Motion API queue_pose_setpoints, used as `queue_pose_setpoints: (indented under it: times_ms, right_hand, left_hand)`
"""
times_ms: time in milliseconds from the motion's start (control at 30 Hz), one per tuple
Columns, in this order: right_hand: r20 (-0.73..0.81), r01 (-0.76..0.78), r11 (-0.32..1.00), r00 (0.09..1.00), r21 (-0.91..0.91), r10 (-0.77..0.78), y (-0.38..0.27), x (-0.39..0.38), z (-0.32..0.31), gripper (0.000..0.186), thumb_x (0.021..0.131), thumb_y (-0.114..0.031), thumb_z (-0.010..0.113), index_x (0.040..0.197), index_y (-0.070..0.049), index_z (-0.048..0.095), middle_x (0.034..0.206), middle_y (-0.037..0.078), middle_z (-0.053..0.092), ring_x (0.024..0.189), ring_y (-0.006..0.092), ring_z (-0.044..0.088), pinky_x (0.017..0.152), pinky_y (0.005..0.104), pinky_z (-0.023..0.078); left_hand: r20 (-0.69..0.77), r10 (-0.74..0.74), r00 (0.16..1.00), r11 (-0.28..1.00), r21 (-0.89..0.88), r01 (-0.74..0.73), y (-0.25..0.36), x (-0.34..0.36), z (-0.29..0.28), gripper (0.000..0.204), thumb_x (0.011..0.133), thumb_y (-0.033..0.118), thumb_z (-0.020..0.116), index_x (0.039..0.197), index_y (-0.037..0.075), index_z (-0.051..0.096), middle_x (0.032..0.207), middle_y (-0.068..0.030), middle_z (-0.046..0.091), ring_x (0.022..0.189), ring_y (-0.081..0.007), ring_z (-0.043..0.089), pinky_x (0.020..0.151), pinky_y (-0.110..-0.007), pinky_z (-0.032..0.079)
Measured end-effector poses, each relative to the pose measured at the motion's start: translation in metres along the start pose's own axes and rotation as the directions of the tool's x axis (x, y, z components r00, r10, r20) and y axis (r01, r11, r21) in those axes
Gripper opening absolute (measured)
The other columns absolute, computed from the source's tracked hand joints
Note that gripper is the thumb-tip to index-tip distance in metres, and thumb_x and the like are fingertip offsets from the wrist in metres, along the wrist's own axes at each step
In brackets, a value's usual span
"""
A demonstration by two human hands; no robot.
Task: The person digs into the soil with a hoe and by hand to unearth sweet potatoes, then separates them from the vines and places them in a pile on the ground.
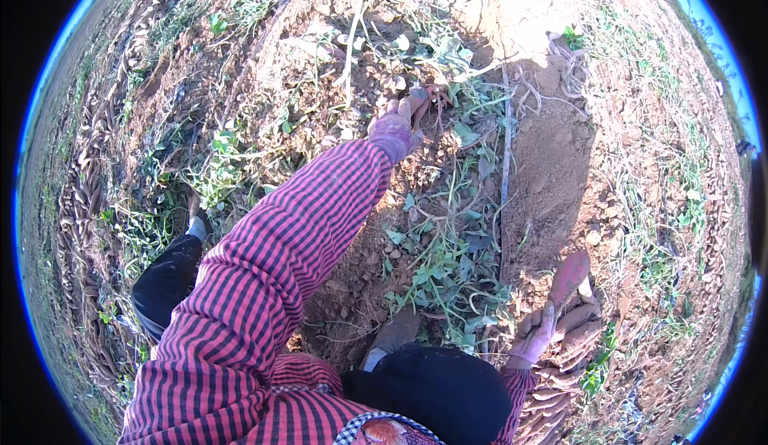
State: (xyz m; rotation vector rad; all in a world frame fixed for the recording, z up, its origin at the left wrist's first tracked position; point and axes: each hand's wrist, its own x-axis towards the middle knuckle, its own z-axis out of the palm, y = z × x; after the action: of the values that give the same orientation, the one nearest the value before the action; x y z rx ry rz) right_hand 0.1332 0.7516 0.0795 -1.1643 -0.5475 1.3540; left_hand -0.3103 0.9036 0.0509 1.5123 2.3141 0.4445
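Note:
My left arm, in a pink and dark striped sleeve, stretches forward to the soil. Its soil-covered left hand has its fingers bent at the ground beside a small reddish root among vine stems. What lies inside those fingers is hidden. Low on the right, my right hand is closed round the lower end of a long pinkish sweet potato, which points away from me. Right beside that hand, a heap of dusty sweet potatoes lies on the ground.
Green leafy vines run along the soil between my hands. A pale strip lies lengthwise beside a smooth bare furrow. My dark-clad knee is bent close in front. Long rows of sweet potatoes stretch along the far left.

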Motion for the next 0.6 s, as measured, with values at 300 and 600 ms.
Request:
queue_pose_setpoints:
  times_ms: [300, 600]
  right_hand:
    - [-0.229, -0.091, 0.749, 0.970, -0.657, -0.083, 0.073, 0.045, -0.039, 0.038, 0.097, -0.030, 0.054, 0.130, -0.012, 0.054, 0.088, 0.002, 0.063, 0.064, 0.0059, 0.052, 0.052, 0.0183, 0.039]
    - [-0.043, -0.057, -0.131, 0.993, -0.990, -0.109, 0.200, 0.085, 0.003, 0.047, 0.089, -0.023, 0.060, 0.131, -0.009, 0.043, 0.110, 0.021, 0.065, 0.090, 0.0409, 0.064, 0.072, 0.0478, 0.051]
  left_hand:
    - [-0.074, 0.113, 0.991, 0.992, -0.052, -0.117, 0.009, 0.124, 0.038, 0.064, 0.070, 0.040, 0.076, 0.118, 0.006, 0.050, 0.111, -0.0193, 0.062, 0.101, -0.0356, 0.062, 0.087, -0.042, 0.048]
    - [0.233, -0.124, 0.965, 0.960, -0.219, 0.176, 0.001, 0.174, 0.076, 0.057, 0.066, 0.051, 0.076, 0.107, 0.011, 0.069, 0.104, -0.0148, 0.069, 0.097, -0.0295, 0.067, 0.081, -0.040, 0.052]
